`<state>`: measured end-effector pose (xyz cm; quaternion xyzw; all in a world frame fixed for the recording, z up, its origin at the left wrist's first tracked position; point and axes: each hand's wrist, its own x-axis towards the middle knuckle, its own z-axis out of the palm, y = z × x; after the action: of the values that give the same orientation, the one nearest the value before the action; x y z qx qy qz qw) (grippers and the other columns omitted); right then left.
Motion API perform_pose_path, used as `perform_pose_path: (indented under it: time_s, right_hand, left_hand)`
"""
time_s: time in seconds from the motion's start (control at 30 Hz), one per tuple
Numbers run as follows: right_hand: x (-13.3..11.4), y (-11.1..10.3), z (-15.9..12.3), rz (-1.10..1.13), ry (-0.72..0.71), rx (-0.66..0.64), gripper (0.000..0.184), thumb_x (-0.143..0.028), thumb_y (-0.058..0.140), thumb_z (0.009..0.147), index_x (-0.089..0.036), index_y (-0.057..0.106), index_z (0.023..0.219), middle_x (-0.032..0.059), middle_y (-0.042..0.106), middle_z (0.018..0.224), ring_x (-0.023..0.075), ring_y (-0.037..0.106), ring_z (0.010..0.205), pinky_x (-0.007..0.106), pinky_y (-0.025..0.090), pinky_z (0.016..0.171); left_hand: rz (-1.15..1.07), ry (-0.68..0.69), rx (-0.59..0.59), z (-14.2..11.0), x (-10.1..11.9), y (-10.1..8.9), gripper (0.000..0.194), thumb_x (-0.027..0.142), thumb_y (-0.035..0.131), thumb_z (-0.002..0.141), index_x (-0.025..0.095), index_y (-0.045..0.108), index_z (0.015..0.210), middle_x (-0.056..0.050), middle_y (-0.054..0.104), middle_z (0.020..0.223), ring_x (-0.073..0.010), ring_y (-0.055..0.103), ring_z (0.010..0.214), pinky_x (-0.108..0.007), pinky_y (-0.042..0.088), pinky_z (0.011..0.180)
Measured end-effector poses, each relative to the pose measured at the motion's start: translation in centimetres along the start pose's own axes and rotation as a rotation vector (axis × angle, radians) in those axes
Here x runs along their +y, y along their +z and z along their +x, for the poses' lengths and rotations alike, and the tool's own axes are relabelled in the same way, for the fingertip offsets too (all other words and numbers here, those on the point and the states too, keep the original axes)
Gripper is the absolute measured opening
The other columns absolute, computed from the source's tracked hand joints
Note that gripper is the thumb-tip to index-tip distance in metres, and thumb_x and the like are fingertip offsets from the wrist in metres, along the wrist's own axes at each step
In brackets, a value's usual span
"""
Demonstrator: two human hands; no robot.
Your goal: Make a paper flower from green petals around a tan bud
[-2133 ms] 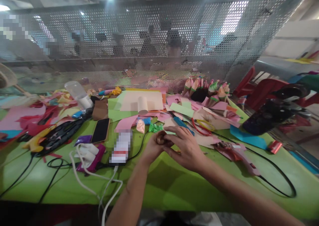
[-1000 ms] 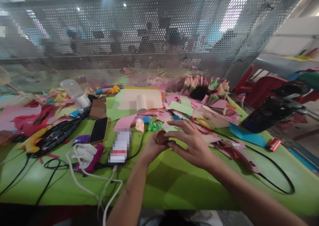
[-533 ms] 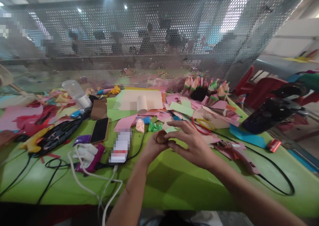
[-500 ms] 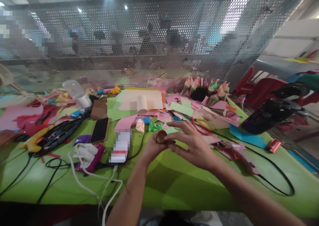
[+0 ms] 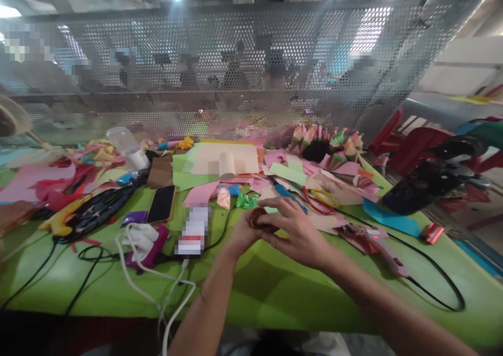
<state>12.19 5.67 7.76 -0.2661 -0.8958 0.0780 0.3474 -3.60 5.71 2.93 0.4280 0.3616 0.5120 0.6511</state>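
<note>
My left hand (image 5: 241,235) is closed around a small brown rolled paper piece (image 5: 257,217), held just above the green table (image 5: 251,293). My right hand (image 5: 296,233) meets it from the right, thumb and forefinger pinching the same brown piece while the other fingers spread out. Both hands hover near the table's middle, just in front of a crumpled green scrap (image 5: 246,200) and a blue pen (image 5: 288,196).
Coloured paper sheets (image 5: 223,159) and scraps litter the far half. A phone (image 5: 161,203), white cables (image 5: 157,272) and black cables lie left. A pink glue gun (image 5: 373,243) with its black cord lies right. Paper cones (image 5: 330,144) stand at the back by a perforated metal screen (image 5: 236,63).
The hands stayed together on the brown piece, shifting slightly. My right fingers, lifted and spread a second ago, have come down closer over it. The view moved a little.
</note>
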Motion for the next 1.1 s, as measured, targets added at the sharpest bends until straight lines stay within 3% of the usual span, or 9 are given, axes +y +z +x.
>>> perform_pose_path:
  time_s: [0.17,0.5,0.87,0.93,1.03,1.1]
  right_hand:
    - [0.2,-0.3,0.1,-0.04,0.019,0.019,0.019,-0.021,0.058,0.091,-0.023,0.067,0.108,0.0124,0.062,0.13,0.0272,0.058,0.116,0.044,0.048,0.094]
    - [-0.2,-0.7,0.1,-0.127,-0.001,-0.002,0.015,-0.023,0.056,0.093,-0.022,0.069,0.1,0.0108,0.062,0.131,0.0287,0.056,0.116,0.046,0.046,0.093]
    - [-0.4,-0.7,-0.1,-0.1,-0.022,-0.04,0.014,-0.026,0.056,0.095,-0.022,0.068,0.101,0.0116,0.063,0.128,0.0275,0.058,0.113,0.044,0.045,0.093]
    - [0.5,-0.9,0.2,-0.059,-0.001,-0.014,0.014,-0.025,0.057,0.095,-0.023,0.068,0.103,0.0111,0.063,0.129,0.0266,0.058,0.116,0.044,0.045,0.096]
    - [3.0,-0.8,0.7,-0.01,0.083,0.074,0.02,-0.022,0.061,0.091,-0.022,0.066,0.11,0.0117,0.061,0.131,0.0262,0.055,0.123,0.042,0.045,0.099]
    - [4.8,-0.3,0.7,-0.057,0.148,-0.002,0.025,-0.02,0.068,0.085,-0.02,0.067,0.11,0.0115,0.065,0.124,0.0275,0.057,0.12,0.042,0.044,0.1]
  left_hand:
    - [0.004,0.023,0.055,0.0,0.4,0.0,0.037,0.02,0.087,0.045,0.018,0.058,0.067,0.006,0.056,0.062,-0.0112,0.052,0.063,-0.022,0.044,0.061]
    - [0.143,0.07,0.046,-0.1,0.9,-0.1,0.035,0.021,0.085,0.05,0.017,0.051,0.059,0.007,0.045,0.057,-0.0083,0.04,0.058,-0.02,0.035,0.057]
    - [0.065,0.027,-0.023,-0.3,1.3,0.5,0.032,0.019,0.084,0.048,0.018,0.053,0.056,0.006,0.05,0.054,-0.0101,0.048,0.057,-0.022,0.044,0.059]
    - [0.048,0.051,0.054,-0.2,1.4,0.3,0.033,0.019,0.086,0.047,0.018,0.058,0.065,0.006,0.055,0.061,-0.0105,0.052,0.061,-0.021,0.045,0.061]
    - [0.049,0.124,0.279,0.3,1.6,-0.4,0.04,0.024,0.088,0.049,0.02,0.062,0.078,0.006,0.058,0.068,-0.01,0.055,0.066,-0.02,0.045,0.065]
    - [0.038,0.149,0.425,0.8,1.6,-1.0,0.042,0.026,0.089,0.046,0.02,0.061,0.076,0.007,0.057,0.064,-0.0096,0.054,0.063,-0.02,0.045,0.064]
